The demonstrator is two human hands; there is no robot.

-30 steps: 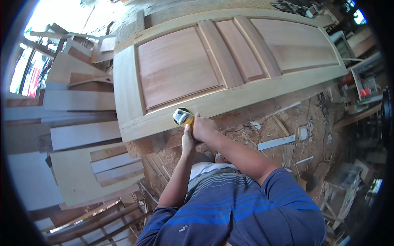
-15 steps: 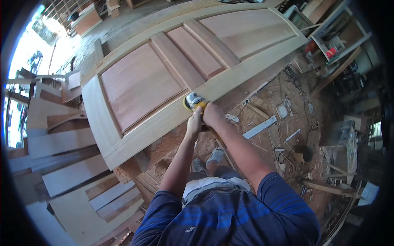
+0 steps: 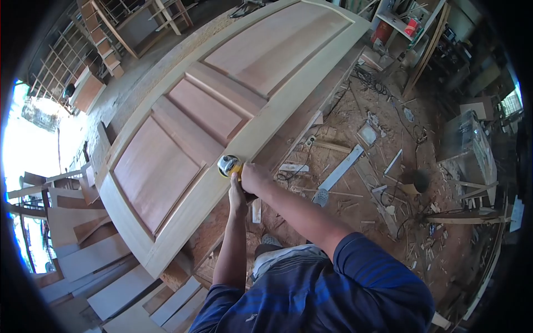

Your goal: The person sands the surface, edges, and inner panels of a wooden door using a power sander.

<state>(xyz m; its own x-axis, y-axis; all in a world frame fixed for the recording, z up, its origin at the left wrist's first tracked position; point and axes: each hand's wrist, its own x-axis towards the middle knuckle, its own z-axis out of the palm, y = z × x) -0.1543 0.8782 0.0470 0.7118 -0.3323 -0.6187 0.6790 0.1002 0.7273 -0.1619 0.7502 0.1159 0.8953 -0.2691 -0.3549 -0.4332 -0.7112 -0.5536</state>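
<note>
A large panelled wooden door (image 3: 272, 119) lies flat in front of me, its frame pale and its inset panels reddish. On the near long frame member sits a yellow and silver angle grinder (image 3: 228, 164), its disc against or just above the wood. Wrapped round the grinder's yellow body is my right hand (image 3: 256, 178), closed. My left hand (image 3: 237, 194) grips the same tool from the near left side, fingers closed and partly hidden. The disc's underside cannot be seen.
Stacked boards (image 3: 114, 297) lie at the lower left. Wood scraps, a long pale strip (image 3: 341, 167) and cables (image 3: 369, 83) litter the dusty floor on the right. A shelf unit (image 3: 397, 25) with a red can (image 3: 411, 26) stands at the upper right.
My view has turned, so the door, hands and grinder appear further left and lower. One foot has stepped out to the right. Both hands keep hold of the grinder on the near frame member.
</note>
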